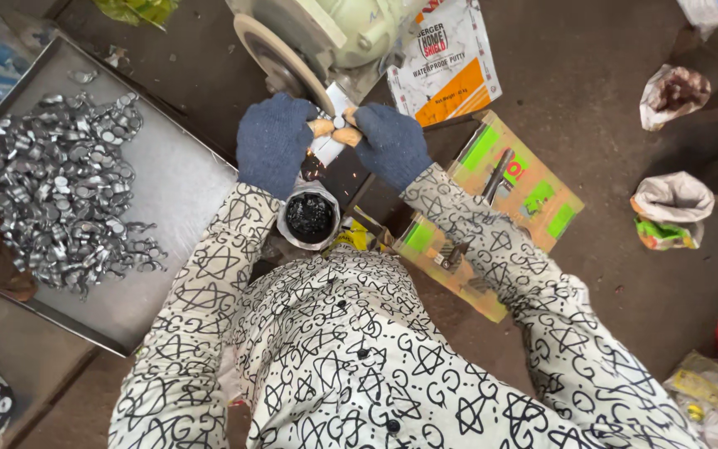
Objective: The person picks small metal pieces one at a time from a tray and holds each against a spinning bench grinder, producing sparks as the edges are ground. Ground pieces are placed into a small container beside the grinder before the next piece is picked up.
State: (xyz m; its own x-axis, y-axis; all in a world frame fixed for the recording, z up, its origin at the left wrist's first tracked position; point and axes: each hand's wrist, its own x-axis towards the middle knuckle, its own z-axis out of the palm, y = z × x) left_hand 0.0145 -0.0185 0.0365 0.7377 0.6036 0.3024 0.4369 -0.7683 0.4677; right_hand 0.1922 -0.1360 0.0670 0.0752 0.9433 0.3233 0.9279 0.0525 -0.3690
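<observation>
**Small metal piece held to the wheel, mostly hidden by my gloves**

My left hand (274,141) and right hand (392,145), both in dark blue gloves with bare fingertips poking out, meet at twelve o'clock from my chest. Between the fingertips I pinch a small metal piece (339,121), fingers closed tight on it from both sides; so little of it shows that I cannot make out its shape. It sits just beside the rim of the grinding wheel (280,58), and orange sparks (313,169) fall below my left hand. Whether piece and wheel actually touch is hidden by my fingers.

The wheel's motor (351,29) is cut off by the top edge. Directly under my hands stands a tin of dark bits (309,218). At nine o'clock a steel tray (176,191) carries a heap of shiny metal parts (60,191). At three o'clock lies a flattened cardboard box (533,199), partly under my sleeve.
</observation>
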